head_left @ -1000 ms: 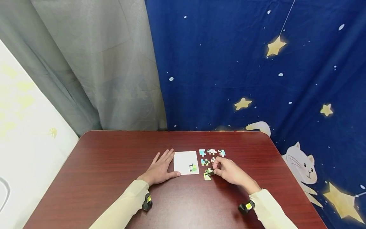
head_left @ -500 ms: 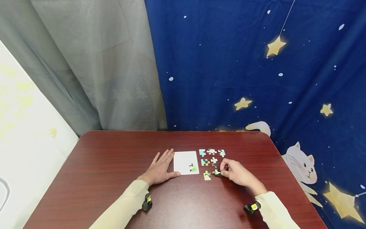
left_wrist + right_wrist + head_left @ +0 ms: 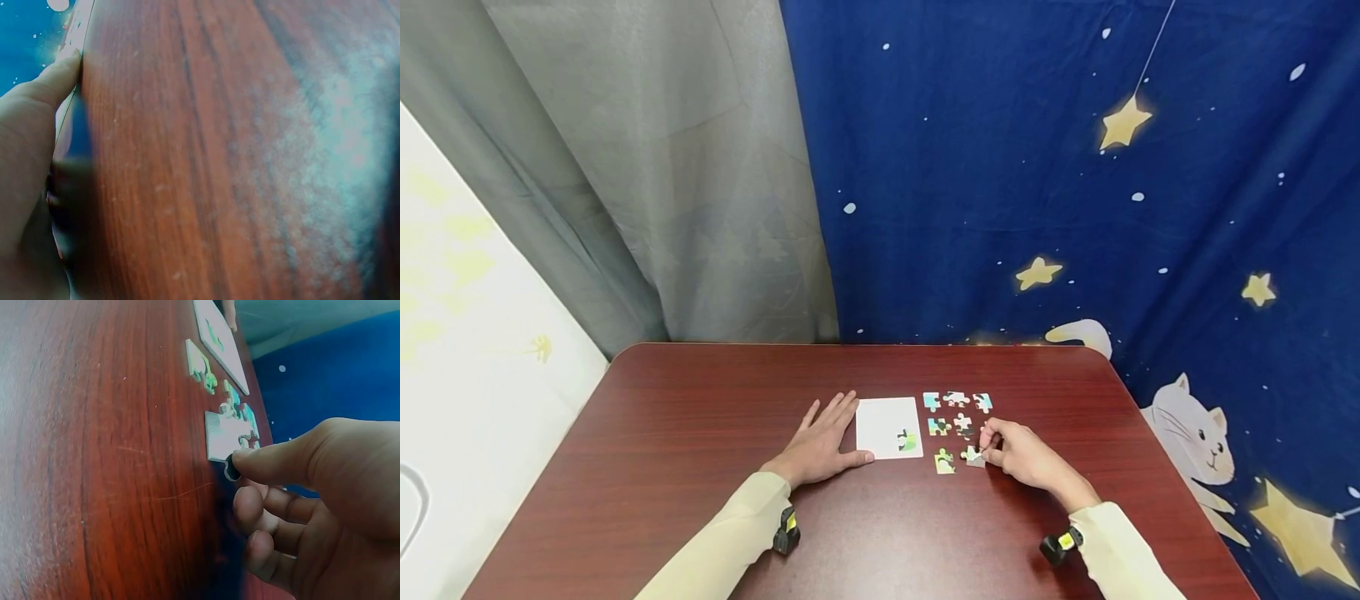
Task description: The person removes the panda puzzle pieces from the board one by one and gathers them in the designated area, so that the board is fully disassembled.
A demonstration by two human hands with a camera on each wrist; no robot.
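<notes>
My right hand [image 3: 1018, 454] pinches a jigsaw puzzle piece [image 3: 224, 434] by one knob, thumb on it and fingers curled. In the head view, this piece shows a pale face with a grey patch. To its left lies a green-and-white jigsaw piece [image 3: 944, 462]. My left hand [image 3: 820, 440] rests flat with spread fingers beside a square white board [image 3: 880, 417], its thumb at the near left corner. One panda-patterned piece [image 3: 906, 439] sits in the board's near right corner. The left wrist view shows only the thumb [image 3: 53, 81] side of that hand and the tabletop.
Several loose jigsaw pieces [image 3: 956, 399] lie in rows right of the board, just beyond my right hand. All stand on a dark red wooden table [image 3: 715, 433]. A starry blue curtain [image 3: 970, 167] and a grey curtain [image 3: 730, 167] hang behind the far edge.
My right hand has moved right with the pinched jigsaw piece, away from the green-and-white one. The piece's visible face has turned from dark and patterned to pale. My left hand has stayed still.
</notes>
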